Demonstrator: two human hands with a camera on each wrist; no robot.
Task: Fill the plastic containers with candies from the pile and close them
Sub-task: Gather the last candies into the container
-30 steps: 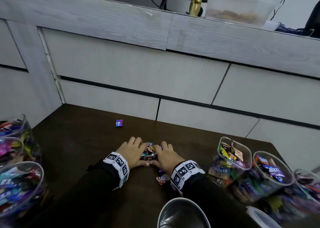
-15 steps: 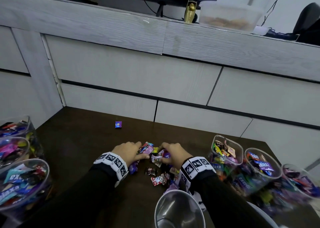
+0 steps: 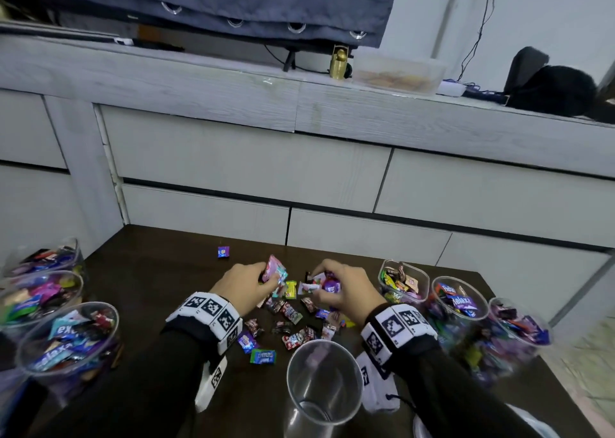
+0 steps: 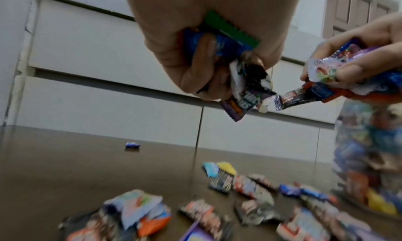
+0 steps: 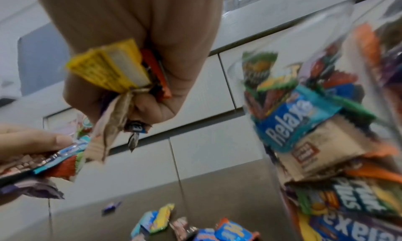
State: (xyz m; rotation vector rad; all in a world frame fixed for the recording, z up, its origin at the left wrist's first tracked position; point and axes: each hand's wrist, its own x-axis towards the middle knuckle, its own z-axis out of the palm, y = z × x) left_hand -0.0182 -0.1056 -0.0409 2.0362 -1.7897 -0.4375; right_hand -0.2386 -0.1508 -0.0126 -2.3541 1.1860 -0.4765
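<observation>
A loose pile of wrapped candies [image 3: 293,321] lies on the dark table [image 3: 149,287]. My left hand [image 3: 248,286] is raised above it and grips a handful of candies [image 4: 230,59], pink and blue wrappers sticking out. Beside it my right hand [image 3: 342,287] grips another handful [image 5: 121,76] with a purple and a yellow wrapper. An empty clear plastic container [image 3: 324,382] stands at the near edge, below and between my wrists. One purple candy [image 3: 223,252] lies alone farther back.
Filled open containers stand at the left [image 3: 66,337] and at the right [image 3: 461,304]. A white lid [image 3: 422,427] lies at the near right edge. A grey drawer unit [image 3: 299,171] rises behind the table.
Both hands, pressed together flat on the pile a second ago, have curled round handfuls of candies and lifted apart, leaving candies scattered beneath them. The head camera has tilted up.
</observation>
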